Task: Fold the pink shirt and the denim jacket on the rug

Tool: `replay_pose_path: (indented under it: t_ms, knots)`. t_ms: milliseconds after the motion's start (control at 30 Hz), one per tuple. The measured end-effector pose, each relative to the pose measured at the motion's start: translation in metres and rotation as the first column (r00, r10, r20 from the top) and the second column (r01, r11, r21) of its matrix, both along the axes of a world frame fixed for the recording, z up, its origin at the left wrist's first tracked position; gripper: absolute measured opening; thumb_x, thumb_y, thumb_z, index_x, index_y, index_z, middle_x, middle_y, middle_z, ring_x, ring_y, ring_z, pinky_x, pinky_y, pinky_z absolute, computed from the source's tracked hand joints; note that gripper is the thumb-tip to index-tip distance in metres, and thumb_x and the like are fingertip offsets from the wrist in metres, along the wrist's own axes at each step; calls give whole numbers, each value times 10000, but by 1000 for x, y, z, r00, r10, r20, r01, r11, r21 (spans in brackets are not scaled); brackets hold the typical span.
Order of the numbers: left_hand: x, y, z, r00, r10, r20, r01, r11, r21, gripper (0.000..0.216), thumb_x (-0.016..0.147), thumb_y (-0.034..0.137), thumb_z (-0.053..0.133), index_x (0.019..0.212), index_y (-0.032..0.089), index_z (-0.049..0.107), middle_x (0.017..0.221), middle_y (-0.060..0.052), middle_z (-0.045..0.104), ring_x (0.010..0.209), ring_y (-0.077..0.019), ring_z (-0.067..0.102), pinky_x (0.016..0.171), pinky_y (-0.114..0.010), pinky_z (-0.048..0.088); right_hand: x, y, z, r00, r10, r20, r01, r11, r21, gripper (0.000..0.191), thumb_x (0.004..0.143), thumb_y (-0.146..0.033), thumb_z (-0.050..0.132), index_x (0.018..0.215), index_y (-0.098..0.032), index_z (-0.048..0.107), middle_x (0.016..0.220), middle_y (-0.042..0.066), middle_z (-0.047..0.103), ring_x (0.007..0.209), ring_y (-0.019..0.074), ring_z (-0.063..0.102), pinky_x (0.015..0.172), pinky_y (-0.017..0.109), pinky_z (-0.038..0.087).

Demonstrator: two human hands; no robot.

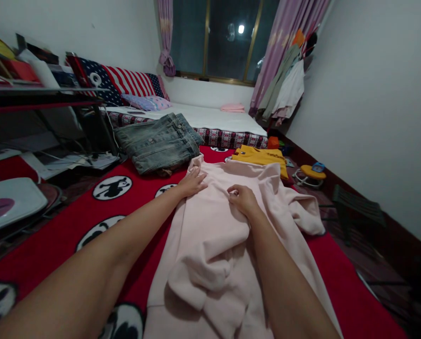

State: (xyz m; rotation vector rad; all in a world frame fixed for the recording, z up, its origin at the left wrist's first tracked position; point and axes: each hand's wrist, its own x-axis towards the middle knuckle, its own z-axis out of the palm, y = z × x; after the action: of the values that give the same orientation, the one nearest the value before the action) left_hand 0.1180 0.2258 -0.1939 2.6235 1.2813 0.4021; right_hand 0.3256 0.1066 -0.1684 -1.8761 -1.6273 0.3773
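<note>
While my left hand (192,182) lies flat and open on the pink garment (210,235), my right hand (241,198) pinches its cloth; red blanket (55,245) lies bare leftward.

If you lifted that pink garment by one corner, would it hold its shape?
Probably not. The pink garment lies in soft folds and bunches, so it would likely droop. It looks thickish, perhaps slightly heavy. Under the left hand, it would probably wrinkle rather than slide.

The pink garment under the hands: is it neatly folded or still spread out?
Spread out, not neatly folded. The pink garment lies lengthwise on the red blanket, rumpled, one sleeve flopped across its middle, both hands resting on it.
</note>
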Motion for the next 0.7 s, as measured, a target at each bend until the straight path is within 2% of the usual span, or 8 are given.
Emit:
replay_pose_path:
  t_ms: [133, 233, 300, 367, 467, 567, 633, 700]
  knots:
    - [3, -23, 14, 999, 27, -37, -26, 998, 49, 446, 837, 254, 603, 1276, 175, 588, 1572, -186, 227, 1458, -394, 130, 1122, -636, 141, 8, 3, -14, 1000, 11, 10, -10, 996, -92, 324, 698, -207, 637, 1004, -177, 740, 928, 81, 733, 846, 199, 648, 736, 266, 461]
    - [-3, -70, 38, 962, -242, 130, 230, 968, 99, 251, 801, 171, 613, 1031, 185, 713, 1452, -141, 449, 1362, -324, 379, 1139, -503, 257, 14, 7, -23, 995, 45, -94, -53, 996, -78, 333, 689, -212, 644, 1000, -137, 737, 881, 75, 736, 776, 179, 649, 683, 243, 461]
    - [-12, -109, 57, 854, -414, 315, 418, 906, 59, 202, 864, 211, 545, 944, 180, 728, 1228, -134, 617, 1148, -251, 576, 1019, -384, 424, 18, 8, -28, 983, 73, -166, -82, 995, -52, 327, 688, -213, 645, 988, -119, 735, 862, 67, 736, 751, 167, 644, 657, 228, 458]
    - [-26, -147, 76, 771, -476, 424, 556, 827, -81, 228, 903, 298, 530, 959, 188, 722, 1010, -108, 681, 943, -202, 645, 879, -308, 494, 20, 9, -31, 977, 93, -194, -98, 995, -18, 312, 692, -218, 646, 973, -116, 737, 864, 61, 736, 764, 162, 642, 660, 220, 458]
    - [-50, -190, 91, 737, -571, 361, 670, 690, -274, 471, 743, 374, 748, 1184, 232, 658, 1130, -104, 655, 1010, -233, 628, 885, -295, 491, 20, 8, -30, 978, 92, -185, -98, 995, -22, 276, 694, -222, 649, 934, -123, 743, 864, 60, 731, 780, 161, 638, 665, 218, 456]
    - [-68, -212, 85, 782, -583, 221, 622, 702, -346, 876, 622, 331, 836, 1413, 330, 460, 1468, -103, 436, 1276, -307, 484, 1029, -349, 417, 19, 7, -21, 988, 21, -152, -34, 996, -88, 321, 677, -205, 660, 982, -134, 733, 864, 66, 723, 739, 160, 633, 635, 228, 454]
    - [-74, -217, 71, 815, -544, 202, 578, 734, -357, 860, 659, 323, 808, 1430, 363, 428, 1534, -82, 351, 1335, -313, 429, 1069, -363, 379, 18, 7, -11, 992, -23, -127, 14, 997, -70, 394, 676, -184, 654, 1063, -139, 708, 886, 72, 718, 716, 153, 627, 625, 231, 453]
    - [-74, -216, 55, 826, -488, 282, 563, 743, -363, 755, 706, 349, 765, 1402, 347, 472, 1473, -76, 447, 1285, -296, 490, 1050, -347, 398, 17, 6, 0, 989, -7, -149, 5, 1000, -11, 425, 688, -174, 645, 1109, -124, 685, 895, 80, 712, 719, 148, 623, 627, 228, 454]
